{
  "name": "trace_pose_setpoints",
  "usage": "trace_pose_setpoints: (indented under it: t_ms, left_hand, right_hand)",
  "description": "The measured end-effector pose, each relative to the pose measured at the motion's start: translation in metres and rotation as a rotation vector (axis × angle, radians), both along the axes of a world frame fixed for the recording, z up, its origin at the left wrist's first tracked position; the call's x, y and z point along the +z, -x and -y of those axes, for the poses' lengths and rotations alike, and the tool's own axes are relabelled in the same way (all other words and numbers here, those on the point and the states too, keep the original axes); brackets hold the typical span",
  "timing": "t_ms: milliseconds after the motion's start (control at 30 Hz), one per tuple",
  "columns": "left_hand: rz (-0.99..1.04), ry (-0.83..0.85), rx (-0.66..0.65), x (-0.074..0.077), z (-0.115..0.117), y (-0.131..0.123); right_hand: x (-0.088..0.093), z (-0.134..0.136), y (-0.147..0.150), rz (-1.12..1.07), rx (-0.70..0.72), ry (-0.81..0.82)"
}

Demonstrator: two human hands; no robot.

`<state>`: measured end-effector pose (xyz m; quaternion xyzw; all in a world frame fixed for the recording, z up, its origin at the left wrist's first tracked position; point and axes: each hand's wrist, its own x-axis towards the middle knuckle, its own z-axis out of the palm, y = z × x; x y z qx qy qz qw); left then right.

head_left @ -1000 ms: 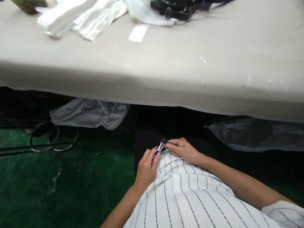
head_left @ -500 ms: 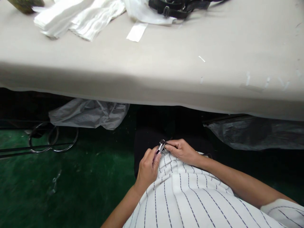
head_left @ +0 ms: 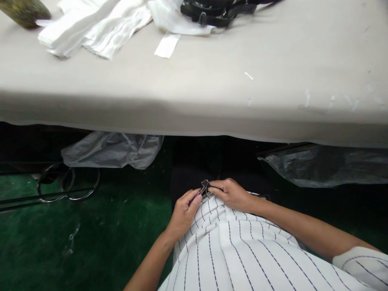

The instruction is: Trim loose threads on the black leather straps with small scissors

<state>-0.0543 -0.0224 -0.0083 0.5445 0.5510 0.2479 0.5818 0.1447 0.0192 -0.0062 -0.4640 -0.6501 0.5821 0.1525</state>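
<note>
Both my hands meet low in the middle, just above my white striped shirt point(head_left: 239, 250). My left hand point(head_left: 183, 211) is closed, its fingertips pinching a small shiny metal tool point(head_left: 204, 187) that looks like thread snips. My right hand point(head_left: 230, 193) is closed too, its fingers pinched against the tip of the same metal piece. What passes between the fingers there is too small to make out.
A wide beige-covered table point(head_left: 212, 81) spans the view above my hands. White fabric strips point(head_left: 91, 24) and a black strap bundle point(head_left: 218, 8) lie at its far edge. Under the table sit grey plastic bags point(head_left: 112, 148), metal rings point(head_left: 68, 184) and green floor point(head_left: 85, 238).
My hands have stayed together on the small metal tool, shifting only slightly. The view has tilted down a little, so the table items sit slightly lower and to the left.
</note>
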Motion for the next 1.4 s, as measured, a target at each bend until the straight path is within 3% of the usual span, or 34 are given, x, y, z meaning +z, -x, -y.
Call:
trace_pose_setpoints:
  t_ms: [100, 200, 433, 533, 667, 800, 900, 1067, 1400]
  left_hand:
    - [0.132, 0.174, 0.079, 0.002, -0.003, 0.004]
    - [0.261, 0.264, 0.116, 0.003, -0.001, 0.006]
    - [0.426, 0.375, 0.143, -0.002, 0.008, 0.009]
    - [0.256, 0.237, 0.124, 0.0, 0.011, 0.008]
    - [0.004, -0.091, 0.113, 0.005, 0.013, 0.003]
    - [-0.071, -0.228, 0.136, 0.008, 0.016, -0.004]
    - [-0.005, -0.083, 0.187, 0.009, 0.017, -0.007]
    - [0.401, 0.449, 0.264, 0.009, 0.017, -0.003]
    - [0.41, 0.551, 0.232, 0.015, 0.018, 0.011]
  right_hand:
    - [0.006, -0.001, 0.001, -0.026, -0.024, -0.014]
    - [0.012, -0.003, 0.0, -0.123, -0.061, 0.077]
    - [0.019, -0.008, -0.002, -0.314, 0.07, 0.326]
    - [0.018, -0.009, -0.002, -0.399, 0.04, 0.375]
    - [0.018, -0.007, -0.003, -0.546, 0.023, 0.495]
    - [0.017, -0.006, -0.005, -0.628, 0.015, 0.576]
    - [0.014, -0.008, -0.006, -0.678, 0.016, 0.652]
    - [0.005, -0.011, -0.007, -0.748, 0.024, 0.802]
    - [0.009, -0.012, -0.006, -0.65, 0.102, 0.788]
